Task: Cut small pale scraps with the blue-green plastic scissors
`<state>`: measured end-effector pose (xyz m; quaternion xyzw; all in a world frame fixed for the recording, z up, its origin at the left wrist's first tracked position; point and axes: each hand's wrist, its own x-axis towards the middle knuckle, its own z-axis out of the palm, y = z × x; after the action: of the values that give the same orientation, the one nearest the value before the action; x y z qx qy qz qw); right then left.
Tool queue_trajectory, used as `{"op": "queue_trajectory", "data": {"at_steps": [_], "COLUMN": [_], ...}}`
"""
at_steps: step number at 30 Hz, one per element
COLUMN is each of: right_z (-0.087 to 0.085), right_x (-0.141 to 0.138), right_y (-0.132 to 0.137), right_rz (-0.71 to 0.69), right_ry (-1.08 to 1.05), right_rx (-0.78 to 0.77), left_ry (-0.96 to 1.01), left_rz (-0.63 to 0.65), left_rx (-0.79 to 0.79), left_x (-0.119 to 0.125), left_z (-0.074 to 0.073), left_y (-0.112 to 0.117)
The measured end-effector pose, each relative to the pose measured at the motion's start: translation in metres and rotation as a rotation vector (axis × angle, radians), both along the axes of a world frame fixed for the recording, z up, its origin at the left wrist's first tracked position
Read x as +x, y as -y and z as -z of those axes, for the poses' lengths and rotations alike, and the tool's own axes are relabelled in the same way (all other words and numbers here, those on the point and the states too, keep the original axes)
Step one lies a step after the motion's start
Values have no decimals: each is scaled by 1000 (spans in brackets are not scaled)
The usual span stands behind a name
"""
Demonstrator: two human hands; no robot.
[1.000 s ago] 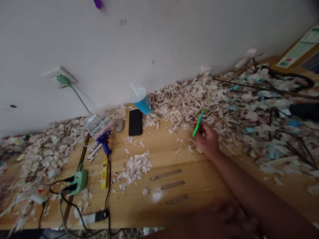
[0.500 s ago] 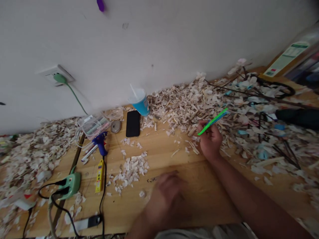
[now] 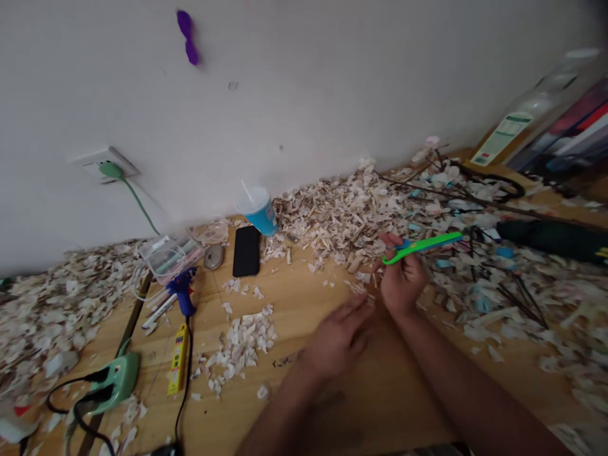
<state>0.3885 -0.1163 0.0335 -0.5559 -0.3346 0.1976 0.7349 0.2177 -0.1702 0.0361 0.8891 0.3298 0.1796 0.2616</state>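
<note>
Head view: right hand [image 3: 403, 285] is gripping the green-and-blue tool [image 3: 430, 242] at its left end, left hand [image 3: 337, 339] is lying flat-fingered beside it, visibly holding nothing, slightly blurred. Tool is looking light, stiff, probably smooth plastic; the gripped end is seeming the right hold. Wooden desk [image 3: 299, 285] is showing between hands and phone [image 3: 246, 251], pale scraps [image 3: 332, 212] are spreading beyond the hands toward the wall [image 3: 332, 95].

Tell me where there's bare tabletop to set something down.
Bare table shows between the black phone and left hand, with a small scrap pile at its near left; another patch lies between the left forearm and right forearm. Crowded: the back and right, under pale scraps, and the left, around the blue glue gun.
</note>
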Motion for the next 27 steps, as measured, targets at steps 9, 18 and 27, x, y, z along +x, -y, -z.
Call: {"op": "queue_trajectory", "data": {"at_steps": [9, 18, 27], "right_z": [7, 12, 12], "right_x": [-4, -2, -3], "right_y": [-3, -4, -3], "right_rz": [-85, -175, -215], "right_ry": [-14, -112, -138], "right_rx": [-19, -63, -91], "left_ry": [-200, -552, -492], "left_rz": [-1240, -1110, -1164], "left_rx": [192, 150, -64], "left_x": [-109, -120, -118], "left_z": [-38, -16, -26], "left_y": [-163, -197, -212]}}
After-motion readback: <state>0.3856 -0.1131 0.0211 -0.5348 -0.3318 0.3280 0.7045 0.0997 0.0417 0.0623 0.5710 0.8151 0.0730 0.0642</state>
